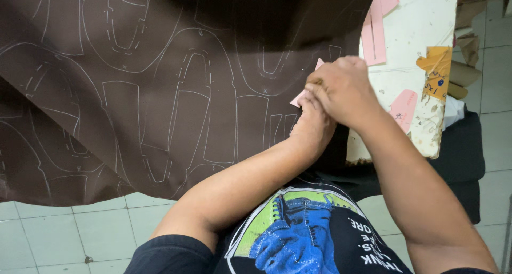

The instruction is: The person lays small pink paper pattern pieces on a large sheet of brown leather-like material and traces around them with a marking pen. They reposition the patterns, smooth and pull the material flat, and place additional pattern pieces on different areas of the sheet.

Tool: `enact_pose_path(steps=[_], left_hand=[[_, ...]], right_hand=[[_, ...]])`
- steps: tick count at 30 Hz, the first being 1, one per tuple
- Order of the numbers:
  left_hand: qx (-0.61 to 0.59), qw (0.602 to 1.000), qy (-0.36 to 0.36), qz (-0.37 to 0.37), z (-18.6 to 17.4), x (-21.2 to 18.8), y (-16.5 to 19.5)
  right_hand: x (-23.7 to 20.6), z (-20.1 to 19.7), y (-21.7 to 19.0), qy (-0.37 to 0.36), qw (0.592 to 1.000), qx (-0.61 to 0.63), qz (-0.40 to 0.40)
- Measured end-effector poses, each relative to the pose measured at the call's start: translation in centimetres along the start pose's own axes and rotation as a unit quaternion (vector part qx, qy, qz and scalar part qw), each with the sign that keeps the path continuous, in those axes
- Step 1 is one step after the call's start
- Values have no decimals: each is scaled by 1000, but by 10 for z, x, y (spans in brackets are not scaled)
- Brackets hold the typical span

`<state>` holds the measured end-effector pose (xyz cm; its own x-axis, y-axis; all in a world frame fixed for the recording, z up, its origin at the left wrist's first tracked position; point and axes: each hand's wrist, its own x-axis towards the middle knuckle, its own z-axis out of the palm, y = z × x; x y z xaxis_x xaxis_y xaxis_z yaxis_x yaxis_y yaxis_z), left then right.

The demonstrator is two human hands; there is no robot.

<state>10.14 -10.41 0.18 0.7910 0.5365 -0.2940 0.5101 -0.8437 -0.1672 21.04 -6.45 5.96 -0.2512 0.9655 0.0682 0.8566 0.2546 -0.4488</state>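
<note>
A large sheet of dark brown material (160, 66), covered with white traced outlines, drapes over the table and hangs off its near edge. A small pink paper template (298, 98) lies on the sheet near its right edge. My left hand (312, 127) presses flat on that template. My right hand (344, 87) sits just above it with fingers closed around a thin tool whose tip is hidden, touching the sheet at the template's edge.
The white, stained worktable (421, 23) shows at the upper right with several more pink paper pieces (376, 28) and an orange taped corner (437, 71). Rolled brown cardboard (469, 44) lies beyond its edge. Pale floor tiles (80, 231) lie below.
</note>
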Motion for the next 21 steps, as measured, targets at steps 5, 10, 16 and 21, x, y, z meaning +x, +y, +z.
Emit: enact_pose_path(steps=[5, 10, 16, 21], left_hand=[[20, 984, 145, -103, 2, -3, -5], [-79, 962, 237, -109, 7, -9, -17], [-206, 924, 302, -109, 8, -12, -36], [-327, 902, 275, -60, 6, -12, -54]], right_hand=[[6, -5, 17, 55, 998, -9, -16], [12, -5, 30, 79, 997, 12, -9], [15, -5, 33, 93, 995, 23, 2], [15, -4, 33, 104, 994, 26, 2]])
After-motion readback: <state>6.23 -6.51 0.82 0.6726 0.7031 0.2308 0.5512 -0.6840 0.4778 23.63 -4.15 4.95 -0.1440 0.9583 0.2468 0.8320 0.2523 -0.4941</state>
